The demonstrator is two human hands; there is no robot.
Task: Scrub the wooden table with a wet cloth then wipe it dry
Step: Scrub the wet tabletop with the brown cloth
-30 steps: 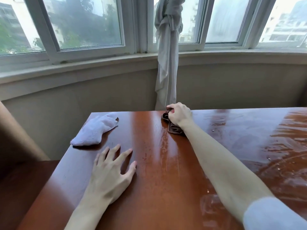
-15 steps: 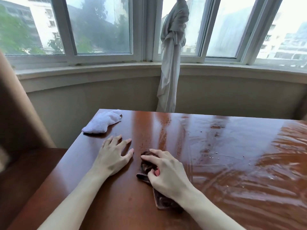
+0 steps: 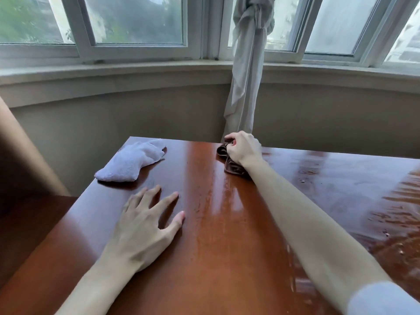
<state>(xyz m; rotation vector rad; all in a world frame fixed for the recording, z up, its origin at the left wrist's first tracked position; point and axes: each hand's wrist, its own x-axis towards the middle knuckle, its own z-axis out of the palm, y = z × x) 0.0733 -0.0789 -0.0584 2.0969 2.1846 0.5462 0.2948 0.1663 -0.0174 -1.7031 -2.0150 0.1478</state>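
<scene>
The right hand (image 3: 244,147) curls tight around the brown cloth (image 3: 229,162) at the far edge of the wet counter (image 3: 227,235), the cloth's long side trailing back under the wrist, while the left hand (image 3: 145,226) lies flat with fingers spread near the white cloth (image 3: 131,163).

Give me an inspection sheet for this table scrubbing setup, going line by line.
Surface: wooden table, glossy, wet streaks and droplets across the right part.
Job's things: brown cloth bunched near the far edge; white cloth lying at the far left corner.
Clutter: nothing seen.
Grips: right hand holds the brown cloth; left hand rests flat, fingers spread.
Cables: nothing seen.
Surroundings: knotted curtain hanging behind the table, windows and sill beyond.
</scene>
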